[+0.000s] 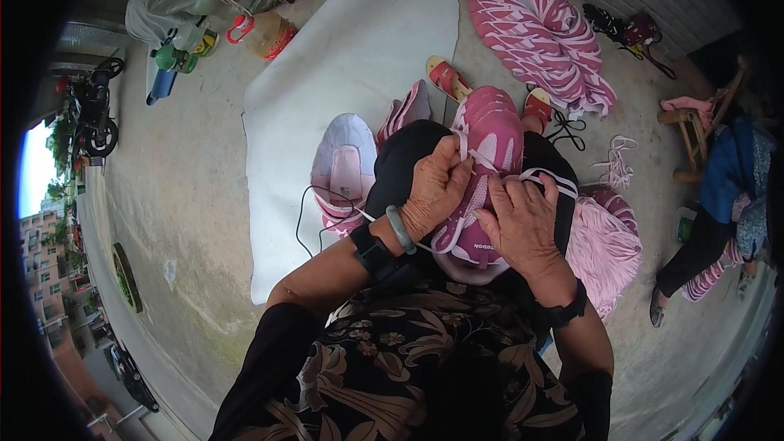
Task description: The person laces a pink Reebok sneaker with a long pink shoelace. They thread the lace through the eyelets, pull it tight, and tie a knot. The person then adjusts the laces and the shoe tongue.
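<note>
A stack of pink shoe uppers (492, 122) rests on my lap, and the top one has light mesh panels and white lacing. My left hand (437, 188) is closed, its thumb and fingertips pinching a white shoelace (463, 145) at the eyelets. On the right side of the same upper lies my right hand (523, 220), fingers bent over its edge and thumb against the lacing, gripping it. A white lace passes by its fingers toward my right thigh. What its fingertips press on is partly hidden.
Beside my left knee, a pink shoe upper with pale lining (343, 155) lies on a white sheet (286, 114). Piled pink uppers (535, 33) are ahead; pink laces (604, 249) hang at my right. Bottles (269, 33) stand far left. Another person (719, 196) sits right.
</note>
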The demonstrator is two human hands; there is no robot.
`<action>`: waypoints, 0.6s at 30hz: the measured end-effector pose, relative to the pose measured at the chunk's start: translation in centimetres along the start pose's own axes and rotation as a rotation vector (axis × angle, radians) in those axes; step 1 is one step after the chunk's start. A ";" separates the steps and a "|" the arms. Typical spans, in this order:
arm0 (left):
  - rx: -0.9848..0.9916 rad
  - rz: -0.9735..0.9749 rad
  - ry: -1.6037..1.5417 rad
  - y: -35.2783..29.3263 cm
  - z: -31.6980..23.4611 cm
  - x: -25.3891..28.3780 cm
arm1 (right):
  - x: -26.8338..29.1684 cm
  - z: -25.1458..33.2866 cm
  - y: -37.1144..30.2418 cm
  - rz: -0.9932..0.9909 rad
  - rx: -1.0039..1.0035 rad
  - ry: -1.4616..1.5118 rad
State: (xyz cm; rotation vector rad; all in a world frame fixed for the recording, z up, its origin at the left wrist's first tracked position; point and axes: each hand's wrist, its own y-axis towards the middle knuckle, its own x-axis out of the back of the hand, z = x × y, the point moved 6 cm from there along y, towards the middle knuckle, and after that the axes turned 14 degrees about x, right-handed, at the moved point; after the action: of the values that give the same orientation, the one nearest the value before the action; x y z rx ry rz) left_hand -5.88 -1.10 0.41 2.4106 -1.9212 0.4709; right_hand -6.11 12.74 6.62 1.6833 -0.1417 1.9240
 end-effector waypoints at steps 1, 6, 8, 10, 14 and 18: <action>-0.028 -0.012 0.029 -0.1 -0.2 0.0 | 0.1 0.0 0.0 -0.007 -0.004 0.005; -0.067 0.017 0.128 0.4 -1.6 0.0 | 0.2 -0.3 0.0 -0.035 -0.034 0.059; 0.023 0.054 0.090 1.1 -1.3 -0.2 | 0.0 -0.4 0.0 -0.052 -0.049 0.072; 0.029 -0.019 0.094 1.0 -1.2 0.1 | 0.1 -0.8 -0.1 -0.117 -0.065 0.105; -0.035 -0.091 0.340 -0.3 -2.7 0.9 | -0.5 -2.8 -0.4 -0.228 -0.225 0.354; -0.366 0.040 0.432 -2.3 -4.7 0.5 | -1.8 -4.1 -0.3 -0.395 -0.354 0.649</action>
State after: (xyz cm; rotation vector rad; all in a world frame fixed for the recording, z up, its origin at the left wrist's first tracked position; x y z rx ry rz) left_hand -4.66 -0.08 5.39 1.8657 -1.6941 0.5331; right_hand -9.51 14.14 4.00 0.7398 0.0926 1.8955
